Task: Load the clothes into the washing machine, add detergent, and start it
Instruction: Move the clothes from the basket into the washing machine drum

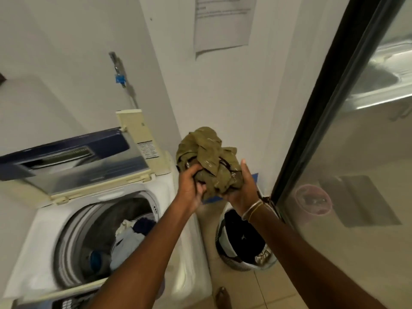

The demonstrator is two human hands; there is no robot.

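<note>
A bunched olive-green garment (207, 157) is held up in front of the wall, to the right of the washing machine. My left hand (191, 186) grips its lower left side and my right hand (243, 188), with bangles at the wrist, grips its lower right. The white top-loading washing machine (49, 228) stands at the lower left with its lid (73, 161) raised. Inside the drum (89, 228) lie several clothes (129, 241), white, pale blue and dark blue. A laundry basket (243, 262) with dark clothes stands on the floor below my right hand.
A glass sliding door with a black frame (323, 103) runs along the right. A water tap (118, 68) and a paper notice (220, 21) are on the wall. The machine's control panel (66, 303) shows at the bottom edge. The floor is tiled.
</note>
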